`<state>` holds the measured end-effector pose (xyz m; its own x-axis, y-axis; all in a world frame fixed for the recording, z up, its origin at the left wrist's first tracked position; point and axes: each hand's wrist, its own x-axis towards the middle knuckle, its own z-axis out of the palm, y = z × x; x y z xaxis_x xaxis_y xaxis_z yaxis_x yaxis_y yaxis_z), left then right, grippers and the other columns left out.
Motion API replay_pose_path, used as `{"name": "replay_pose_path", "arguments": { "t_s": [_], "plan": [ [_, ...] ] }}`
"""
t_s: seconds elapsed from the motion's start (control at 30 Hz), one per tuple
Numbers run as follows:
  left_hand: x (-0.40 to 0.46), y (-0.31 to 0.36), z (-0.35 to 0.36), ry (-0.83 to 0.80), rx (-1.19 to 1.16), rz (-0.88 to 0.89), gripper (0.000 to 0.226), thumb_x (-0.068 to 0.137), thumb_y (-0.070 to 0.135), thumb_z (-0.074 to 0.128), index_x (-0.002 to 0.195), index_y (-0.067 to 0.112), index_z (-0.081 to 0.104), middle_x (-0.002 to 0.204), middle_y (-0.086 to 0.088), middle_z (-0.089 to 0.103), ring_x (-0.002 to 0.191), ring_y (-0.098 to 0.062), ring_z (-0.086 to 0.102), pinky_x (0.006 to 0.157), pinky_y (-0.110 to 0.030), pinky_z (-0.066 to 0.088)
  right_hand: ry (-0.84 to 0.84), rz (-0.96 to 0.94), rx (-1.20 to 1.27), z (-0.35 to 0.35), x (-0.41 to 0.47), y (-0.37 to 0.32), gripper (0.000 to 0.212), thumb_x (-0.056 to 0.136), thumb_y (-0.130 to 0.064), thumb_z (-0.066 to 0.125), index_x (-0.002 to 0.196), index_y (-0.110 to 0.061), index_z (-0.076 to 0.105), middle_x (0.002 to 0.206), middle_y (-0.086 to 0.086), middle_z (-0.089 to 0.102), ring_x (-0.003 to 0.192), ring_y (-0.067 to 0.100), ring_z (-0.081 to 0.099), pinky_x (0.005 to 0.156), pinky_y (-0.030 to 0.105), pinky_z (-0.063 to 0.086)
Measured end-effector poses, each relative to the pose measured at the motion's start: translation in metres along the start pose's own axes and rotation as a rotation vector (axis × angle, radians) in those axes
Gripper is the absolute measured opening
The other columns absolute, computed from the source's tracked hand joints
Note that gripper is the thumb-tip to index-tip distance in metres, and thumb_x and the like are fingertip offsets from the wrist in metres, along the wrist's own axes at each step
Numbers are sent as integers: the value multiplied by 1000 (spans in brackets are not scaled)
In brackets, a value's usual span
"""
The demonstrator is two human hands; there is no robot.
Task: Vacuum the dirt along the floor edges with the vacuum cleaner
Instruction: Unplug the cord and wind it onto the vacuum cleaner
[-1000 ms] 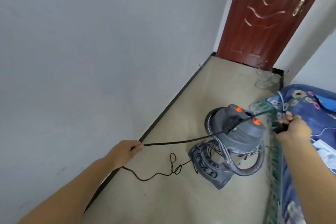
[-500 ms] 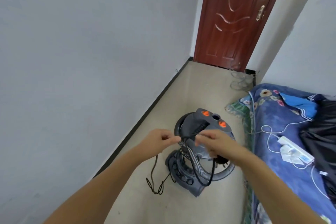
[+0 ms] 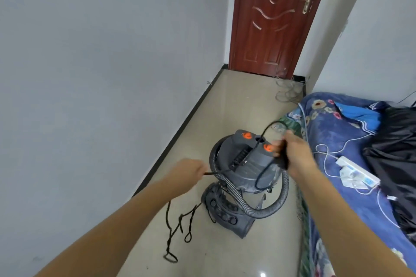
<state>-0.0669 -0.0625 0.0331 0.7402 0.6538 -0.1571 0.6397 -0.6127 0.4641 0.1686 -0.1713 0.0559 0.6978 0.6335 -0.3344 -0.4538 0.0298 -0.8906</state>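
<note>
Standing on glossy beige floor [image 3: 243, 105] between grey wall [image 3: 101, 63] and bed [image 3: 351, 164], we clench the black cord [image 3: 262, 139] in our left hand [image 3: 188, 172] and right hand [image 3: 292, 153] over the vacuum cleaner [image 3: 247, 166]; a red door [image 3: 274, 18] is far ahead.

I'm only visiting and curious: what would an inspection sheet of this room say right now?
Surface: beige floor, glossy, black skirting along the left wall.
Job's things: grey vacuum cleaner upright, ribbed hose looped round it.
Clutter: grey wire tangle by the door.
Grips: left hand and right hand each closed on the black power cord.
Cables: cord's slack kinked on the floor; white cables and power strip on the bed.
Surroundings: brown door, floral bedding.
</note>
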Motion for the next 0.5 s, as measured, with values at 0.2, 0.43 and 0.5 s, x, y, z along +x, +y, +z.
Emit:
{"name": "replay_pose_path", "arguments": {
  "t_s": [0.2, 0.43, 0.5],
  "plan": [
    [26, 72, -62, 295, 38, 207, 39, 105, 28, 34, 86, 7, 62, 85, -13, 65, 83, -27, 60, 65, -28, 31, -454, -322, -699, 79, -53, 13, 28, 104, -25, 35, 88, -17, 56, 51, -6, 58, 44, 3, 52, 44, 15, 41],
    [14, 15, -68, 295, -473, 83, 58, 99, 46, 41, 53, 12, 40, 41, 8, 35, 39, -4, 32, 49, -17, 29, -563, -89, -386, 34, -47, -55, 24, 86, -29, 63, 68, -12, 61, 41, -11, 27, 32, 5, 21, 34, 14, 21],
    [7, -24, -60, 296, -502, -24, 58, 98, 50, 41, 57, 10, 41, 45, 7, 33, 39, -5, 31, 49, -14, 31, -398, -75, -196, 1, -33, -70, 26, 84, -32, 58, 69, -12, 53, 44, -11, 16, 34, 4, 13, 33, 13, 19]
  ]
}}
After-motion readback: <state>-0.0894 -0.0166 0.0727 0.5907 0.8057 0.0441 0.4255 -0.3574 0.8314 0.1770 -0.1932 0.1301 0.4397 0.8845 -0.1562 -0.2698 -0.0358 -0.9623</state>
